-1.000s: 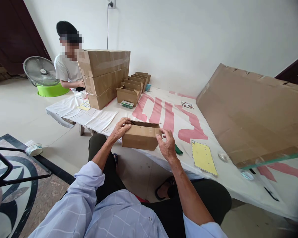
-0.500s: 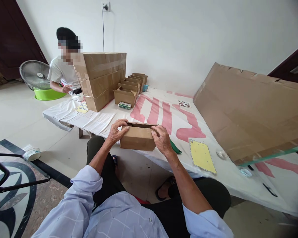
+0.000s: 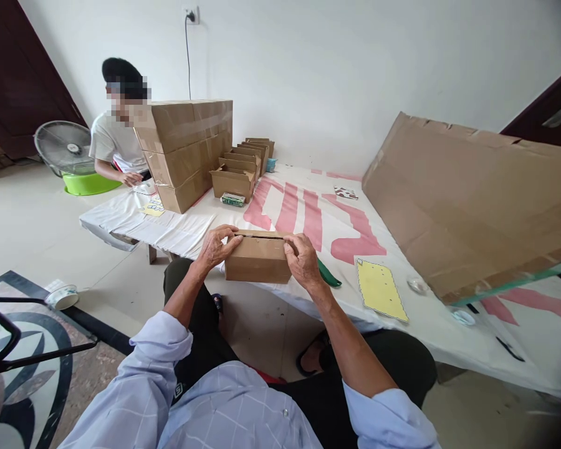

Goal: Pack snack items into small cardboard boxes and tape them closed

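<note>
A small brown cardboard box rests at the near edge of a low table covered in white cloth with red lettering. My left hand grips its left end, fingers curled over the top flap. My right hand holds the right end, fingers pressing the flap down. The top flaps lie nearly flat, with a thin dark slit between them. A green object pokes out from behind my right hand.
A yellow sheet lies to the right. A big flat cardboard sheet leans at the right. Stacked cartons and several open small boxes stand at the far end. Another person sits there, near a fan.
The box's raised top flap has been pushed down until it lies nearly flat. Both my hands stayed on the box ends, and my right fingers moved onto the top.
</note>
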Demonstrator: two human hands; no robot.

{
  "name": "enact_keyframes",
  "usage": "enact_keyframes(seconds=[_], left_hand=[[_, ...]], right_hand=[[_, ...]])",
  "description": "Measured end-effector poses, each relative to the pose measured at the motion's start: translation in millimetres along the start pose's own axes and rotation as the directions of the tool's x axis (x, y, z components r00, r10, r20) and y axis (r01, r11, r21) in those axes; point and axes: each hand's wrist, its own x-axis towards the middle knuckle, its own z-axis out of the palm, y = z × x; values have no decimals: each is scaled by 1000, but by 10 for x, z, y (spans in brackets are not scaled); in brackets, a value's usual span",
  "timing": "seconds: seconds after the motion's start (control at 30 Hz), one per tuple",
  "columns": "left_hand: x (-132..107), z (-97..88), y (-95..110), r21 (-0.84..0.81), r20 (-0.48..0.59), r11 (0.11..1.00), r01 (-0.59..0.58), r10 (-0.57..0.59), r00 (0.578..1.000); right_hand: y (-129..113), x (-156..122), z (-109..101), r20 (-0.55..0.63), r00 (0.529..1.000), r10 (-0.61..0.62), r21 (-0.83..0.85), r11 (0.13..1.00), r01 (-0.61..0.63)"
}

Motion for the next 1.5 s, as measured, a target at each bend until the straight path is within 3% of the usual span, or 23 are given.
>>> enact_keyframes(seconds=[0.13,0.27,0.47,0.63,0.83,1.17,1.5], left_hand=[[68,-37,36,116,44,993,-2,-3,999],[204,-3,175,200,184,976,-82,45,982],[472,385,417,249,362,947,-202,102,926],[601,636,521,234,369,959,-161,65,927],[622,653,618,174,395,977,-122,44,917],[604,705,777,333,349,941,-54,-70,935],[509,763,817,507,353,835,-215,27,935]], right_hand=[[2,-20,13,-14,1000,4,13,1000,-4],[-2,-19,27,-26,1000,3,27,1000,-3],[-34,-24,23,-21,999,25,48,999,-24],[-59,-45,6,-21,1000,19,57,998,-18],[-85,-54,-1,-37,999,4,94,996,-1],[-65,-65,25,-62,998,-17,134,991,25],[-38,-58,47,-62,998,-24,135,990,33]])
